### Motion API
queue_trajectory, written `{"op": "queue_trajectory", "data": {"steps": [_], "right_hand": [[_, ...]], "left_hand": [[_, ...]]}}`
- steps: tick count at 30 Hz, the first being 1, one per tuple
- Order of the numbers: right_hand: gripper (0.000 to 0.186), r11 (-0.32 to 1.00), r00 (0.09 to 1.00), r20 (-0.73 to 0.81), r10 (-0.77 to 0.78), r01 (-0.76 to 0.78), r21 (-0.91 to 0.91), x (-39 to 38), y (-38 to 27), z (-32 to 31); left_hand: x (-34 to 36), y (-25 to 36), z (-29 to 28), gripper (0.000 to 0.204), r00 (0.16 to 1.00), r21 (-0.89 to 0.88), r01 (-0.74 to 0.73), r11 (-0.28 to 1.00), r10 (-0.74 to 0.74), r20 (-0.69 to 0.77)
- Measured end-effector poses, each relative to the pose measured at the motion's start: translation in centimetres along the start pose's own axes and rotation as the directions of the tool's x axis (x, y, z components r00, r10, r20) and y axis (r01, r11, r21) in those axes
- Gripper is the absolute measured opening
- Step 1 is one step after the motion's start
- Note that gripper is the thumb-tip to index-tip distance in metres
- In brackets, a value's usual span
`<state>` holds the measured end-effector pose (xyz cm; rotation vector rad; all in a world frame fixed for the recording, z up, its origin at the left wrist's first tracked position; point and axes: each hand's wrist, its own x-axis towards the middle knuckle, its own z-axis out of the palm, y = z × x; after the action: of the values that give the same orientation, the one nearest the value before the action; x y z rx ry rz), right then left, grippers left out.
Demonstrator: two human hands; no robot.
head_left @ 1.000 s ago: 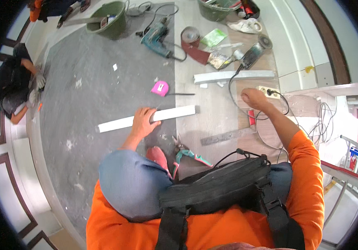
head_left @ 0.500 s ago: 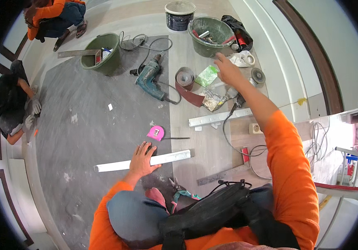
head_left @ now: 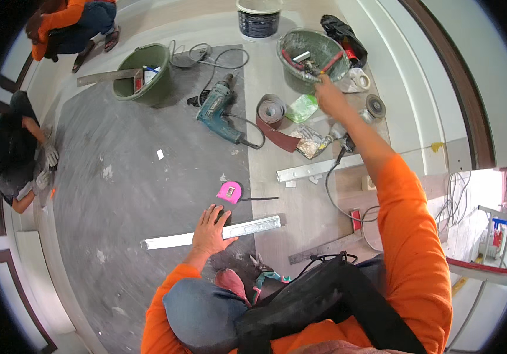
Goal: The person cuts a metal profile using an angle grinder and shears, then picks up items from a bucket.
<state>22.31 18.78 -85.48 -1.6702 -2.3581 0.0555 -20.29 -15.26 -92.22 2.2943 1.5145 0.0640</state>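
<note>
My left hand (head_left: 209, 233) lies across a white-silver metal bar (head_left: 253, 226) on the grey sheet, fingers stretched and spread. A dark object shows partly beneath its fingertips. Just beyond them is a pink tape measure (head_left: 229, 192), beside a thin dark rod (head_left: 259, 199). My right hand (head_left: 330, 94) reaches forward, its fingers closed on the near rim of a green bucket (head_left: 289, 44). That bucket tips toward me and holds red-handled tools and small loose pieces. Near my right wrist lie a green packet (head_left: 302, 108), a clear bag (head_left: 309, 141) and an angle grinder (head_left: 348, 127).
A corded drill (head_left: 218, 112) and a sandpaper roll (head_left: 271, 109) lie ahead. Another green bucket (head_left: 153, 56) holds a metal square. Snips (head_left: 265, 271) rest by my knee. Two people (head_left: 76, 26) crouch at the left. A cable (head_left: 331, 189) crosses the floor at right.
My right hand has moved forward from above the green packet to the bucket's rim, and the bucket now tilts toward me. My left hand stays on the bar. The view has shifted slightly.
</note>
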Motion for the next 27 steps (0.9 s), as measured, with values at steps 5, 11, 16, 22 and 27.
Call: {"op": "queue_trajectory", "data": {"steps": [5,11,16,22,27], "right_hand": [[0.013,0.994,0.996,-0.082,-0.045,0.053,0.100,-13.5,-2.4,-3.5],[0.015,0.958,0.999,0.050,0.019,-0.032,0.285,-23.9,-5.4,-7.6],[0.016,0.940,1.000,-0.019,0.021,-0.013,0.341,-26.7,-5.2,-7.4],[0.021,0.937,0.991,-0.110,0.081,-0.038,0.347,-23.9,-2.5,-8.5],[0.024,0.981,0.993,-0.078,-0.086,0.098,0.169,-15.3,0.4,-9.0]], "left_hand": [[0.3,0.7,0.1,0.085,1.000,-0.003,-0.004,1.000,0.004,-0.020],[0.5,0.8,0.6,0.083,0.997,-0.001,-0.027,1.000,0.027,-0.067],[0.5,1.0,0.7,0.085,0.999,0.033,-0.033,0.999,0.034,-0.025],[0.5,0.8,0.8,0.085,0.999,0.037,-0.033,0.999,0.033,-0.020],[0.0,0.2,0.5,0.086,0.999,0.055,-0.032,0.998,0.034,-0.041]]}}
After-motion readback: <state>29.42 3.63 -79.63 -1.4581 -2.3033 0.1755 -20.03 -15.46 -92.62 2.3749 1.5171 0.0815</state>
